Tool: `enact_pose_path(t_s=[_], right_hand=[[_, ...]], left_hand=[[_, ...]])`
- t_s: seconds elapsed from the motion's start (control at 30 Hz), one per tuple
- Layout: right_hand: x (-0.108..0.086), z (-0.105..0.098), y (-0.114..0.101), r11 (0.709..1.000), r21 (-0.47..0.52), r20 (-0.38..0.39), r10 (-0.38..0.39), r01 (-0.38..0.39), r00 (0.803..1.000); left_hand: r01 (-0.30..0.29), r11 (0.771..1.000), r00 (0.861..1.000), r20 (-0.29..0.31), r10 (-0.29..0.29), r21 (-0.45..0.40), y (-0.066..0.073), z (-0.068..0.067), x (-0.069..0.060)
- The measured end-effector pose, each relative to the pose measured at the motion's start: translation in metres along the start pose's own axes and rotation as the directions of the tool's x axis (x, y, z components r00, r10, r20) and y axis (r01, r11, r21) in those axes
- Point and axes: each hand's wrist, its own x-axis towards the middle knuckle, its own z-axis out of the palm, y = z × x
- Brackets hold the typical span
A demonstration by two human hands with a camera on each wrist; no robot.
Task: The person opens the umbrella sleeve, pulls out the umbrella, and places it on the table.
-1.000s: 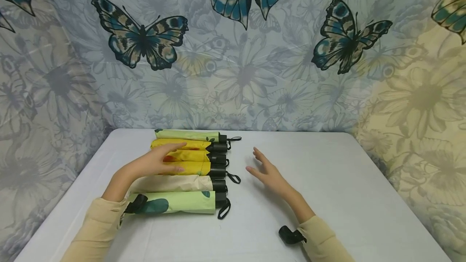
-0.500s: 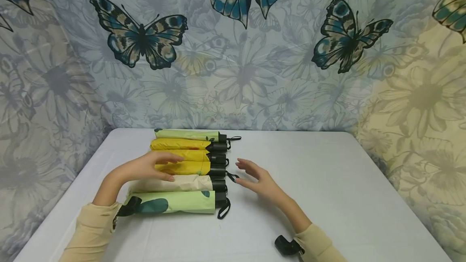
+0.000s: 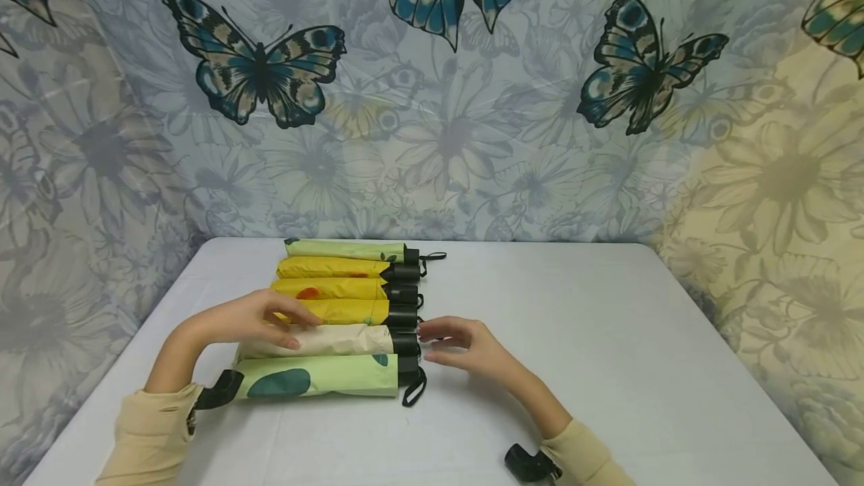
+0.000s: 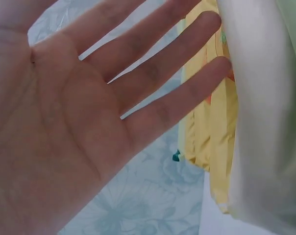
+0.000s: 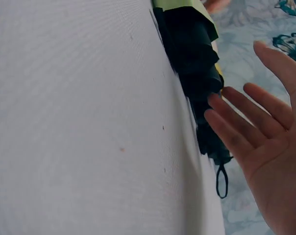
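Several folded umbrellas lie side by side on a white table, black handles to the right. From back to front come a light green umbrella (image 3: 344, 250), three yellow ones, a cream umbrella (image 3: 331, 341) and a light green umbrella with dark leaves (image 3: 337, 377). My left hand (image 3: 243, 321) is over the left part of the cream umbrella; its fingers look straight in the left wrist view, near the yellow cloth (image 4: 221, 127). My right hand (image 3: 472, 347) is by the cream umbrella's handle (image 3: 405, 343), fingers extended in the right wrist view; contact is unclear.
The white table (image 3: 574, 306) meets a floral cloth backdrop (image 3: 452, 171) with butterflies at its far edge. Wrist straps hang loose from several handles, one strap (image 3: 415, 388) at the front. A black camera (image 3: 529, 463) is worn at each wrist.
My left hand has come nearer and to the left, from the yellow umbrellas to the cream one. My right hand has moved left and nearer, up to the handles. The umbrellas stay in place.
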Motion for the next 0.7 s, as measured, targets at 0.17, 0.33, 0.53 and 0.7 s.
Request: enact_pose_path(t_s=[0.17, 0.33, 0.53, 0.7], right_hand=[[0.0008, 0.002, 0.0004, 0.999, 0.011, 0.016, -0.041, 0.041, 0.999], [0.0007, 0.0044, -0.0005, 0.996, -0.026, 0.023, -0.088, 0.089, 0.996], [0.0015, 0.0072, -0.0014, 0.994, -0.077, 0.077, -0.071, 0.077, 0.994], [0.0017, 0.0086, -0.0005, 0.992, -0.114, 0.099, -0.04, 0.051, 0.994]], left_hand=[[0.003, 0.999, 0.999, 0.039, -0.001, -0.044, -0.0005, -0.0003, -0.0068], [0.012, 0.997, 0.997, 0.074, -0.007, -0.07, 0.0, 0.0013, -0.0098], [-0.037, 0.992, 0.991, 0.121, 0.051, -0.118, -0.0035, 0.0046, -0.0074], [-0.073, 0.986, 0.985, 0.146, 0.096, -0.153, -0.0053, 0.0088, -0.0069]])
